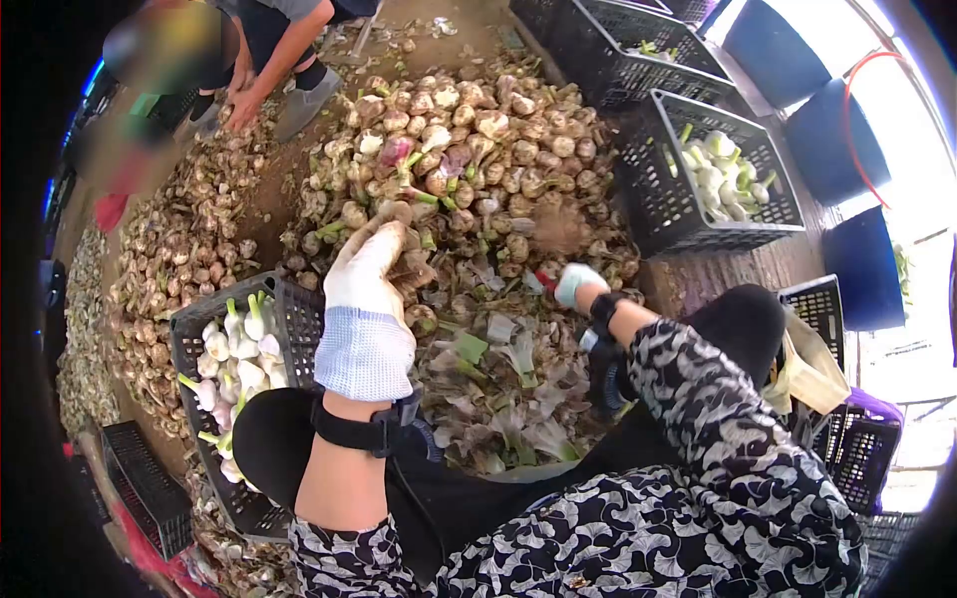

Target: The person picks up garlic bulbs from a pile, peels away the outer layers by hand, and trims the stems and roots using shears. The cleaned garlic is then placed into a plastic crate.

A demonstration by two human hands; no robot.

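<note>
Steady the left hand over the heap's near edge, with grip too hidden to tell, and angle the red tool clasped in the right hand safely away.

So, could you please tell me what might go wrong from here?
The red item in the right hand may be a tool; if sharp, it could nick the left hand. The loose garlic heap might slide if bulbs are pulled out. The left knee is close to the black crate of pale bulbs, so a bump could spill some.
</note>
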